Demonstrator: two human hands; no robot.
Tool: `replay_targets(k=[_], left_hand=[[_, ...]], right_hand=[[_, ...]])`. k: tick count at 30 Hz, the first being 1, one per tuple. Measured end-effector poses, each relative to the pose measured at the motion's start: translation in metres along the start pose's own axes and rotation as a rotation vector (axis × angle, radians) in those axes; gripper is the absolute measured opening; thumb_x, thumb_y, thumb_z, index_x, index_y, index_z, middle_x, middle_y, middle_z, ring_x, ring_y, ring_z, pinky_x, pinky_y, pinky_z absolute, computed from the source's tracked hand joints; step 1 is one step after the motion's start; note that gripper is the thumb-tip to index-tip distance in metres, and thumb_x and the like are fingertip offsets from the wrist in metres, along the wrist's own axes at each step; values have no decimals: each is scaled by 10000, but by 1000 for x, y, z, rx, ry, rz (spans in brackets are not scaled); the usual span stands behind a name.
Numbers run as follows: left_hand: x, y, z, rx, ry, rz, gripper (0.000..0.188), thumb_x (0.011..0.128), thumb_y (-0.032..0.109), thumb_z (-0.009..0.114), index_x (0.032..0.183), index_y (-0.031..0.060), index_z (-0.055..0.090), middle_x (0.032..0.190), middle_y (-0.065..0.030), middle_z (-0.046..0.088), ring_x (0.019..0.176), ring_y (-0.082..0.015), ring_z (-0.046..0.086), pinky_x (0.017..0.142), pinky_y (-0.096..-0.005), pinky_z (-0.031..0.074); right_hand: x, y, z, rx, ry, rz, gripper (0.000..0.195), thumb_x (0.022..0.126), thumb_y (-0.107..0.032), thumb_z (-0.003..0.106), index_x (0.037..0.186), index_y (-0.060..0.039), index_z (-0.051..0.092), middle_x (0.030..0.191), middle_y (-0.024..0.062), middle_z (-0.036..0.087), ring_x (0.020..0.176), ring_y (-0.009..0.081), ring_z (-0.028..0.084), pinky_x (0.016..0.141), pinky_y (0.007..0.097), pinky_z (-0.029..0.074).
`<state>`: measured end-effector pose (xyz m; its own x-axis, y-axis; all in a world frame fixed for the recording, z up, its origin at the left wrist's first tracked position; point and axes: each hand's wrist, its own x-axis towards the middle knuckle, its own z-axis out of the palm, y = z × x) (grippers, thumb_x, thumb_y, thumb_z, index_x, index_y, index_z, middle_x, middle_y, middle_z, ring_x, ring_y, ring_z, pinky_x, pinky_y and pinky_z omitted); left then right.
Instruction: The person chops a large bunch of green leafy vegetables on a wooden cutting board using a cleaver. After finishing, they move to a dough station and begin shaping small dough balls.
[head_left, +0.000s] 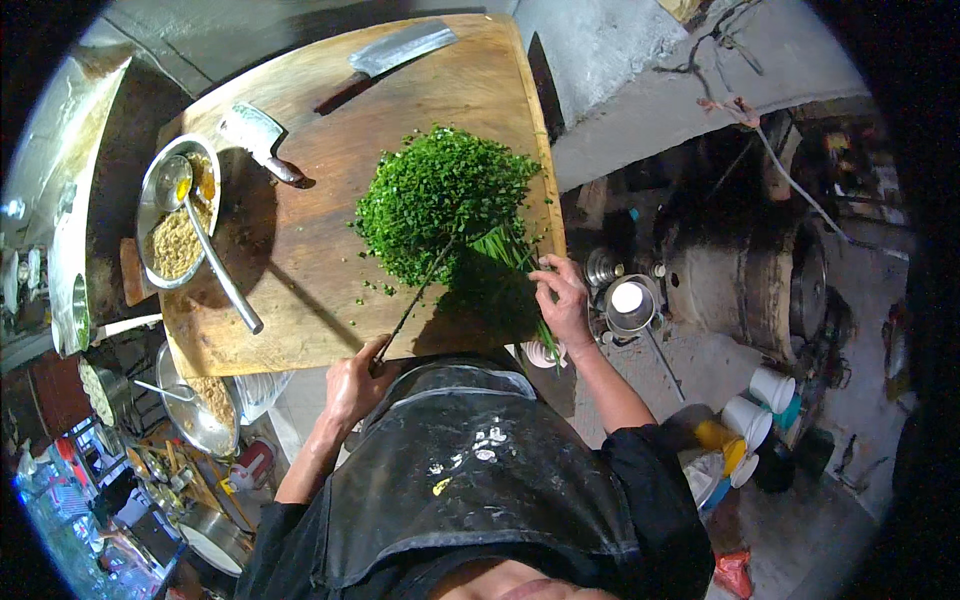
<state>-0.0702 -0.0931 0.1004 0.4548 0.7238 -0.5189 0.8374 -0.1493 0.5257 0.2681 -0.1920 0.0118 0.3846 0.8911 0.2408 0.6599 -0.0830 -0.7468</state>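
A large heap of finely chopped green leaves (450, 195) lies on the wooden board (315, 247). Uncut long green stalks (501, 247) stick out at its lower right. My right hand (562, 300) has its fingers on these stalks at the board's right edge; some stalk ends hang below. In my left hand (356, 386), at the near edge, is a long thin dark tool (420, 292), seemingly a knife seen edge-on, its far end touching the heap. Farther off lie a cleaver (405, 46) with a dark handle and a smaller cleaver (253, 135).
A metal bowl (178, 262) of crumbly yellowish food, with a ladle (225, 277) across it, stands at the board's left. Another metal bowl (214, 435) is below. Right of the board are a metal pot (630, 319), a large drum (731, 281) and several buckets (746, 420).
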Motion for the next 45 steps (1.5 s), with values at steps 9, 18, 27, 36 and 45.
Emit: replay_targets(k=[9, 18, 27, 36, 45], left_hand=[[5, 5, 1, -21, -25, -22, 494, 811, 273, 736, 1280, 164, 627, 764, -142, 708, 732, -309, 709, 688, -423, 550], [7, 5, 3, -32, -49, -29, 524, 815, 270, 735, 1311, 161, 606, 796, -128, 724, 759, -279, 720, 702, -395, 557], [25, 21, -1, 27, -54, 25, 512, 823, 322, 723, 1299, 170, 610, 794, -113, 723, 750, -299, 710, 698, -400, 553], [67, 40, 2, 100, 13, 312, 488, 825, 263, 716, 1296, 201, 608, 763, -131, 709, 706, -334, 700, 665, -439, 557], [107, 64, -20, 238, -76, 353, 410, 856, 292, 641, 1256, 214, 598, 781, -156, 692, 729, -369, 679, 660, -495, 532]], right_hand=[[9, 4, 29, 85, 36, 245, 226, 880, 3, 564, 1068, -20, 687, 1075, 134, 690, 983, 266, 662, 845, 333, 510], [19, -9, 30, 233, 167, 96, 244, 873, 66, 537, 1066, -3, 670, 1132, 145, 664, 1115, 311, 622, 978, 391, 478], [27, -14, 68, 76, 162, 44, 388, 833, -57, 736, 1198, -15, 613, 1160, 149, 633, 1114, 328, 606, 964, 378, 473], [10, -6, 91, 151, 185, 187, 405, 774, -64, 753, 1159, -39, 629, 1236, 170, 582, 1155, 349, 554, 980, 414, 467], [9, 6, 97, -159, 192, -34, 290, 768, -19, 731, 1049, -57, 672, 1155, 135, 612, 1070, 342, 582, 903, 422, 494]])
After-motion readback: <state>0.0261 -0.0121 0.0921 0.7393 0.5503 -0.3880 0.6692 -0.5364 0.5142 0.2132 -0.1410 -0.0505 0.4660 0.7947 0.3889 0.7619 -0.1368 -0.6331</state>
